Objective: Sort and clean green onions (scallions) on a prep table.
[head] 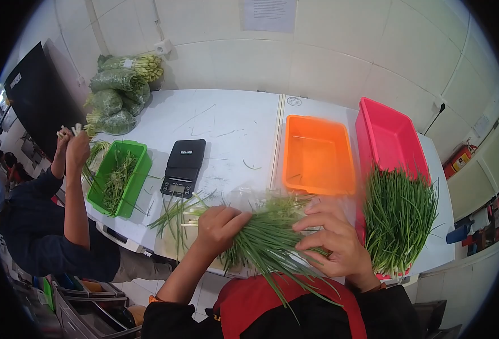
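Note:
My left hand (219,232) is closed around a bunch of spring onions (270,242) at the near edge of the table. Their white ends poke out to the left of the fist, and the long green leaves fan out to the right towards my red apron. Beside the leaves, my right hand (338,239) has its fingers apart and slightly curled; whether it touches any leaf tips I cannot tell. Pale green trimmings (286,204) lie behind the bunch on what looks like clear plastic. Under the bunch, a pale board or sheet (166,237) is partly hidden.
A black digital scale (185,163) and an orange tub (317,148) stand beyond my hands. Upright spring onions (399,222) fill the near part of a pink tub (391,127). At left, a co-worker (54,229) holds stalks near a green tub (144,171); bagged greens (120,95) are stacked behind.

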The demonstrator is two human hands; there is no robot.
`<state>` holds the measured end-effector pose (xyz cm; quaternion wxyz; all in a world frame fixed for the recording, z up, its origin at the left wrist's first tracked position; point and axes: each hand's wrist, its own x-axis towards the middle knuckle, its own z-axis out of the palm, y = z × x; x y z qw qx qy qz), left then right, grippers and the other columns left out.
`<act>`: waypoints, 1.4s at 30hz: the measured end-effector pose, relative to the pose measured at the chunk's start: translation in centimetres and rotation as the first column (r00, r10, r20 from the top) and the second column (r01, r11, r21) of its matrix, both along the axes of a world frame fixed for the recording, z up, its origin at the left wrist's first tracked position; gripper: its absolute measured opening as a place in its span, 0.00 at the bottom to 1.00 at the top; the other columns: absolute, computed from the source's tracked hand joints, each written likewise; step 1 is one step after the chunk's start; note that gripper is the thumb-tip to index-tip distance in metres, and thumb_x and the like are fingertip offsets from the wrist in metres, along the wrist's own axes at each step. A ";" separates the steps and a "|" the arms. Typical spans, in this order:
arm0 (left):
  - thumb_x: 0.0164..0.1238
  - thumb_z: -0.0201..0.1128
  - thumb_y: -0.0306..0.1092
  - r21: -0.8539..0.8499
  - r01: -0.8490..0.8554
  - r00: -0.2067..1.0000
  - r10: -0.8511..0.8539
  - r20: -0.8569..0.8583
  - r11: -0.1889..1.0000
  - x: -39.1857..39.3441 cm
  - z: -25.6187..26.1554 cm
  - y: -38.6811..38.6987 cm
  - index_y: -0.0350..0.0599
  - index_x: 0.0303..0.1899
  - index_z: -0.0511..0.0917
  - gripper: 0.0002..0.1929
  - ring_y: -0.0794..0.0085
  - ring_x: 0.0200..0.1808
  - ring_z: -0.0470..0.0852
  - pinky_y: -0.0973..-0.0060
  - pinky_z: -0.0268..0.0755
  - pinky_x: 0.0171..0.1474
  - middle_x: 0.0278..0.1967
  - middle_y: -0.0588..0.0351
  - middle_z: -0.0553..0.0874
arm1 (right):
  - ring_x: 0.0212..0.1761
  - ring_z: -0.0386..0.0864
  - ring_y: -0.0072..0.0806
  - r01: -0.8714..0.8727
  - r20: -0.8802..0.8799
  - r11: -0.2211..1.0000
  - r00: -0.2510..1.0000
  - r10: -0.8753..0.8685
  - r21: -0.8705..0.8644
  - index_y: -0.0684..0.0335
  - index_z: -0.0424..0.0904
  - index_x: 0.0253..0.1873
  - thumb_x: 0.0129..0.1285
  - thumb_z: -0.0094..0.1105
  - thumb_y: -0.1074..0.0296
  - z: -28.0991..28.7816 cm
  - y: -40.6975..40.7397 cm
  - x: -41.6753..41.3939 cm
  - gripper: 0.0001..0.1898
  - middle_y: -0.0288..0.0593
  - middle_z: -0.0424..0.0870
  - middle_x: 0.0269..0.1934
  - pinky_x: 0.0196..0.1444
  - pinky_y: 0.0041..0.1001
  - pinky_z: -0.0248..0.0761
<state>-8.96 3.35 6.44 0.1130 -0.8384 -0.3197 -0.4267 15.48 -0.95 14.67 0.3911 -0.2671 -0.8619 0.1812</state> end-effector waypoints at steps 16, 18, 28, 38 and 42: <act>0.41 0.58 0.30 -0.026 0.003 1.000 -0.003 0.008 1.000 0.4 -0.3 0.0 0.46 0.32 0.79 0.11 0.72 0.20 0.74 0.76 0.63 0.22 0.20 0.62 0.74 | 0.51 0.69 0.43 0.028 0.074 0.997 0.997 -0.033 0.066 0.58 0.76 0.29 0.39 0.68 0.72 0.1 -0.2 -0.6 0.10 0.39 0.77 0.45 0.52 0.36 0.60; 0.40 0.58 0.30 -0.024 0.000 1.000 0.000 0.016 1.000 0.4 -0.4 0.0 0.46 0.32 0.78 0.11 0.72 0.20 0.74 0.76 0.63 0.22 0.20 0.61 0.74 | 0.52 0.68 0.43 0.008 0.089 0.997 0.996 -0.015 0.082 0.62 0.77 0.32 0.43 0.62 0.75 0.0 -0.1 -0.5 0.08 0.42 0.75 0.44 0.51 0.35 0.64; 0.39 0.61 0.29 -0.116 -0.027 0.998 0.033 0.055 0.993 -0.5 -1.3 0.1 0.43 0.33 0.77 0.13 0.66 0.20 0.74 0.73 0.64 0.23 0.21 0.57 0.75 | 0.49 0.68 0.37 -0.172 -0.328 0.951 0.941 0.082 -0.256 0.64 0.69 0.31 0.58 0.50 0.71 -1.9 0.8 0.3 0.04 0.46 0.71 0.42 0.55 0.35 0.58; 0.37 0.65 0.31 -0.167 -0.118 0.986 0.135 0.096 0.979 -1.9 -1.6 -0.4 0.42 0.33 0.77 0.15 0.63 0.21 0.74 0.71 0.65 0.23 0.21 0.55 0.75 | 0.40 0.72 0.38 0.362 -0.092 0.932 0.928 -0.361 -0.007 0.64 0.74 0.32 0.51 0.55 0.74 -4.1 2.1 0.1 0.03 0.46 0.76 0.35 0.43 0.30 0.64; 0.38 0.65 0.30 -0.220 -0.126 0.983 0.151 0.101 0.967 -1.8 -1.8 -0.6 0.43 0.34 0.76 0.15 0.62 0.21 0.74 0.70 0.65 0.23 0.21 0.55 0.74 | 0.33 0.73 0.37 -0.010 -0.177 0.993 0.984 -0.011 -0.117 0.64 0.77 0.34 0.47 0.60 0.76 -3.8 1.4 -0.1 0.06 0.44 0.77 0.30 0.37 0.29 0.64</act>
